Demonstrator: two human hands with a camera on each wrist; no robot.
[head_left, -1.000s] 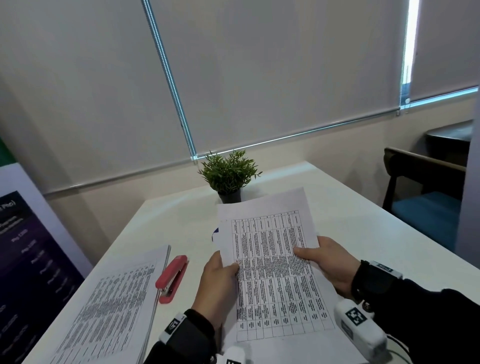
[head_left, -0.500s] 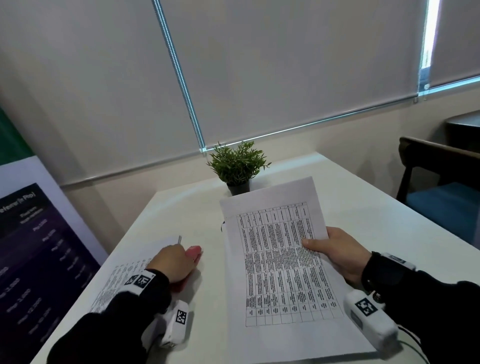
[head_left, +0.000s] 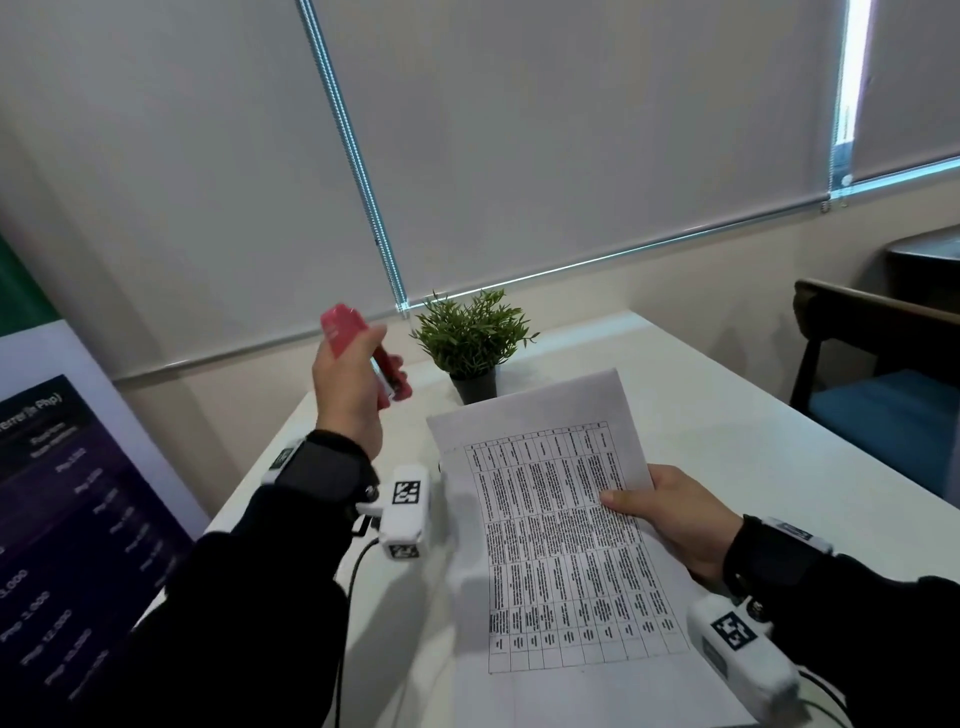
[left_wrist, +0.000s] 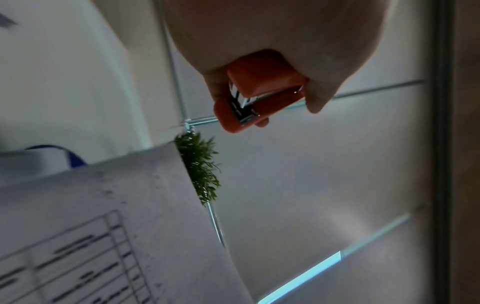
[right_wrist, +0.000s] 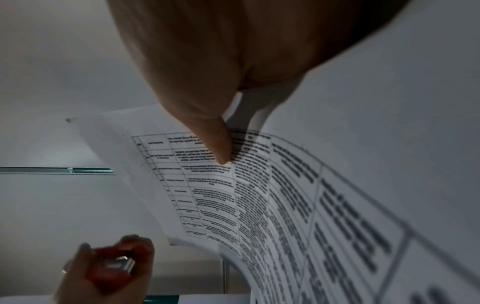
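The left hand (head_left: 347, 400) clenches a red plastic stapler with a metal magazine (head_left: 390, 378), raised above the white table (head_left: 727, 415) and apart from the papers. The right hand (head_left: 675, 519) pinches a sheaf of white printed sheets bearing a ruled table (head_left: 561, 530) at its right edge, thumb on top, and holds it bowed above the tabletop. The risk, as I judge it, lies in that one-sided hold: the sheets may fan or slip out of register when the stapler's mouth meets a far corner, so the staple catches only some of them or lands crooked. A wide swing could also knock the small black pot (head_left: 475, 388), which stands just beyond the sheaf's far edge and holds a bushy green plant (head_left: 470, 332). Whether the magazine holds staples cannot be told.
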